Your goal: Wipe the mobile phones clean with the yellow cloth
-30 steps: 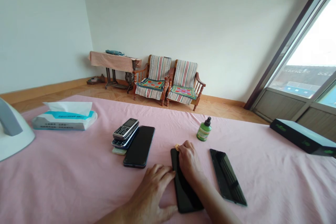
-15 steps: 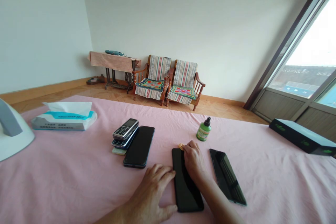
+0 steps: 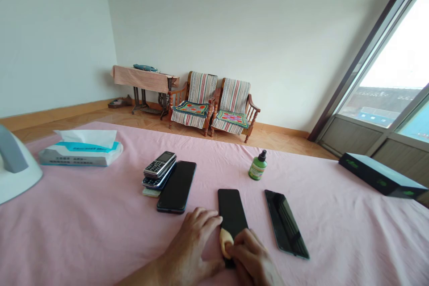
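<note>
A black smartphone (image 3: pixel 233 208) lies face up on the pink cloth, between my two hands. My right hand (image 3: pixel 253 257) is closed on a small pale yellow cloth (image 3: pixel 225 241) and presses it on the lower part of the screen. Against the phone's left edge rests my left hand (image 3: pixel 196 241), fingers spread and thumb near the bottom corner. Right of it lies another dark smartphone (image 3: pixel 287 223) with reflections on its glass. A green spray bottle (image 3: pixel 258 167) with a black top stands behind them.
To the left, a dark smartphone (image 3: pixel 177 186) lies beside stacked keypad phones (image 3: pixel 160 165). Farther left are a tissue pack (image 3: pixel 80 154) and a white and grey appliance (image 3: pixel 16 165). A black box (image 3: pixel 382 174) sits at the right. Two wooden chairs (image 3: pixel 231 105) stand beyond the pink cloth (image 3: pixel 110 214).
My right hand has moved with the pale cloth from the phone's top edge down to its lower part. My left hand stays at the phone's left side.
</note>
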`<state>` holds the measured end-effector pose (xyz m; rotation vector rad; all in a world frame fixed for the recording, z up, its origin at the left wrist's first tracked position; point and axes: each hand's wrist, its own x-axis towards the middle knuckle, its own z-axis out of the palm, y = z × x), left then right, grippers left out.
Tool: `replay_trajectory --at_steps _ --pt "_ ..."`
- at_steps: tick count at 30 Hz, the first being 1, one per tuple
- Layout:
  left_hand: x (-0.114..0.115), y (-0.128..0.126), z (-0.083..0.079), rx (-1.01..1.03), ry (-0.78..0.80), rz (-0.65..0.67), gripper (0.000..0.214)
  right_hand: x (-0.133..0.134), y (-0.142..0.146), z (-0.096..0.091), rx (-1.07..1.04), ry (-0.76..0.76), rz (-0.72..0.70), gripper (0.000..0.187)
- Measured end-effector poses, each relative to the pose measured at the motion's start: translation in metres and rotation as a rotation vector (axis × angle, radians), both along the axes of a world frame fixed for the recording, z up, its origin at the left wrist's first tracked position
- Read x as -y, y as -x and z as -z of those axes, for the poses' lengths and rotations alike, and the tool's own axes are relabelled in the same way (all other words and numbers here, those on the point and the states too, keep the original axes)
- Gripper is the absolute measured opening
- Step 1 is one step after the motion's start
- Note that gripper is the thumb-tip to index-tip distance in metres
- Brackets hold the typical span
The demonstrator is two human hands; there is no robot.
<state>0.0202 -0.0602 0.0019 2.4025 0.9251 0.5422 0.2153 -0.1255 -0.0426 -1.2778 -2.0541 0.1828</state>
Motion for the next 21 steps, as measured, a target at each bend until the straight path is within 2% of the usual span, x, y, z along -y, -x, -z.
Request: replay_trajectory --at_steps 2,4,7,9,14,18,21 --pt "0.0 -0.001 0.0 -0.017 0.0 -0.003 0.063 0.009 -0.003 0.002 -0.003 0.025 0.012 0.029" --pt "0.0 -0.001 -0.001 -0.019 0.01 0.009 0.064 0.011 -0.008 -0.001 -0.094 0.076 0.055 0.031" --pt "0.003 -0.001 -0.005 -0.005 0.036 0.02 0.069 0.003 -0.012 -0.011 -0.3 0.119 0.18 0.03" --pt "0.006 -0.002 -0.008 -0.002 0.064 0.024 0.067 -0.003 -0.011 -0.016 -0.366 0.129 0.244 0.026" --pt "0.01 -0.007 -0.016 -0.003 0.1 0.024 0.058 -0.015 -0.007 -0.017 -0.398 0.19 0.279 0.019" --pt "0.008 -0.01 -0.014 0.005 0.066 0.028 0.058 -0.02 -0.003 -0.022 -0.618 0.266 0.3 0.022" --pt "0.006 -0.011 -0.009 0.023 0.001 0.057 0.049 -0.02 0.01 -0.028 -0.774 0.242 0.302 0.025"
